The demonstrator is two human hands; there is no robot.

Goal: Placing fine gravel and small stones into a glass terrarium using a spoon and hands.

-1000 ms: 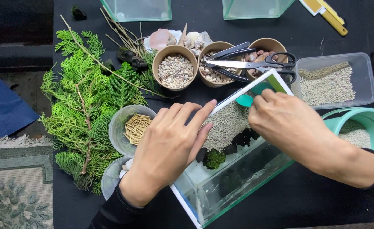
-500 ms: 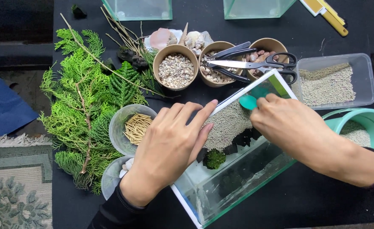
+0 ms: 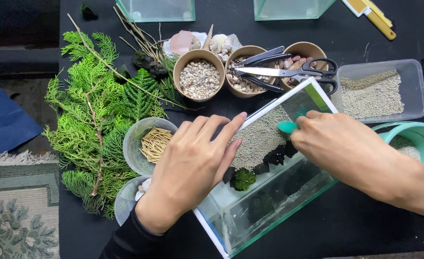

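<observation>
A small glass tank [image 3: 269, 211] lies tilted on the black table, with grey sand [image 3: 260, 136], dark rocks [image 3: 274, 156] and a clump of green moss [image 3: 243, 179] inside. My left hand [image 3: 188, 168] rests flat on the tank's left rim, fingers together and pointing up-right. My right hand [image 3: 346, 151] reaches over the tank from the right and grips a small teal tool [image 3: 287, 127], its tip over the sand. Most of the tool is hidden in the hand.
Green conifer sprigs [image 3: 96, 120] lie at the left. Two clear cups [image 3: 147, 139], one holding tan sticks, sit beside them. Paper cups of gravel [image 3: 199, 76] with scissors [image 3: 289, 72] across stand behind. A plastic sand tray [image 3: 380, 91] and teal bowl [image 3: 418, 139] are at right.
My right hand with the teal tool has shifted slightly down and left over the sand. The left hand and tank have stayed put.
</observation>
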